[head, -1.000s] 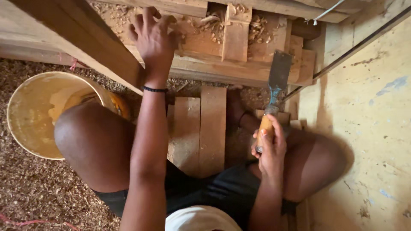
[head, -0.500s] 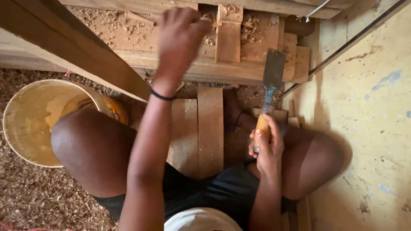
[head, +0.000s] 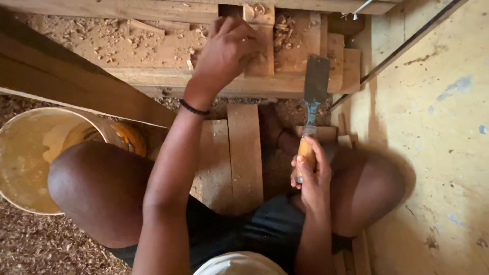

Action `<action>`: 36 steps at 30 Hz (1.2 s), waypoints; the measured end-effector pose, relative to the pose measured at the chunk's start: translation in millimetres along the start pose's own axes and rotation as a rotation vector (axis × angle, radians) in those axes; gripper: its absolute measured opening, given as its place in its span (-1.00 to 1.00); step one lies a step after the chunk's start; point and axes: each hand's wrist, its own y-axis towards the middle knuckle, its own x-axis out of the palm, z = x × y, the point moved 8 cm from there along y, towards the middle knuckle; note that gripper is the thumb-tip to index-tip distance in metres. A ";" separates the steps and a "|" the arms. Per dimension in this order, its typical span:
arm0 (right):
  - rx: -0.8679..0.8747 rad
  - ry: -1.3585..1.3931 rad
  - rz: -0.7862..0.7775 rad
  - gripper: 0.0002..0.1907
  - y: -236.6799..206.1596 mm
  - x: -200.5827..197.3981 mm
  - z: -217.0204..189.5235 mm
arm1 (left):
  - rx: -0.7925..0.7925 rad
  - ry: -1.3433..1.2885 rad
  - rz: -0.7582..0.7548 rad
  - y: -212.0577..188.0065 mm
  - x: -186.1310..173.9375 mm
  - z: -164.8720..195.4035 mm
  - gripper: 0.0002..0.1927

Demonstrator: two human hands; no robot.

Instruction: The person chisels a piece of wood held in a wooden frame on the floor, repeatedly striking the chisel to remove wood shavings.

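Between the seated person's bent knees, the right hand is closing around the wooden handle of a broad chisel, fingers wrapped tight. Its flat metal blade is pointing away from the body and reaching up to the edge of the timber workpiece lying across the top of the view. Well apart from that, the left hand is stretching forward onto the same timber, its fingers curling loosely over a small upright wooden block and the shavings beside it; the pictures are not showing whether it is pinching anything. Beside the left knee a yellow plastic bucket is sitting on sawdust.
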 end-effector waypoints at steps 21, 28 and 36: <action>-0.008 -0.036 -0.015 -0.45 3.9 4.0 -1.3 | -0.061 0.079 0.022 -2.0 10.4 5.4 -0.87; -0.001 -0.094 0.004 -0.46 2.7 0.9 -0.4 | -0.216 0.018 0.057 -17.8 -5.6 12.0 -0.53; -0.043 -0.006 -0.011 -0.38 4.3 3.6 0.9 | -0.345 0.058 0.065 -17.8 2.3 6.4 -0.57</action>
